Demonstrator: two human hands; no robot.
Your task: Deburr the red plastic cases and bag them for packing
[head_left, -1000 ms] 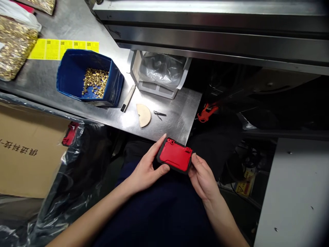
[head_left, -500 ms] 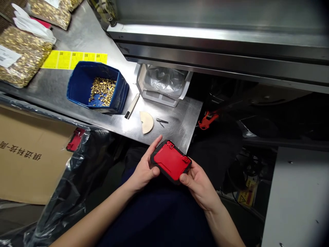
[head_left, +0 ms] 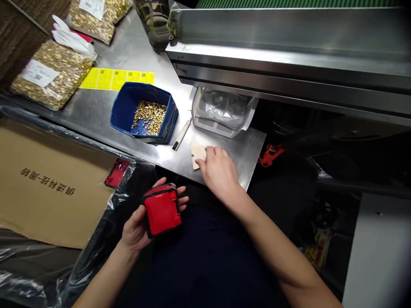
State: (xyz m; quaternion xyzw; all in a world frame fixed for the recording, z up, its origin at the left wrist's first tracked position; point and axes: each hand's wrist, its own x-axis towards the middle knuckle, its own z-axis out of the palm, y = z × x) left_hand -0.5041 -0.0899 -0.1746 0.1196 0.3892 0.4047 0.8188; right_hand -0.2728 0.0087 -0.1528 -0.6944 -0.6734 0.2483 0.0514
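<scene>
In my left hand (head_left: 141,222) lies a red plastic case with black edges (head_left: 162,211), tilted, with the thumb over its near left side and the other fingers behind it. My right hand (head_left: 221,173) reaches onto the metal table, with thumb and fingertips closed at the right edge of a cream half-round pad (head_left: 196,155). The small metal clipper-like tool seen earlier beside the pad is hidden, apparently beneath this hand. Left of the pad rests a light-handled knife-like tool (head_left: 182,134).
A blue bin (head_left: 120,122) holds small brass pieces (head_left: 149,117). Behind the pad stands a grey tray (head_left: 215,128) with a clear bag. Yellow labels (head_left: 119,80) and bags of brass parts (head_left: 58,85) lie left. A metal rail (head_left: 272,70) crosses above.
My right hand has let go of the red case and moved up to the half-round pad. My left hand has carried the case left and turned it. The view has shifted left.
</scene>
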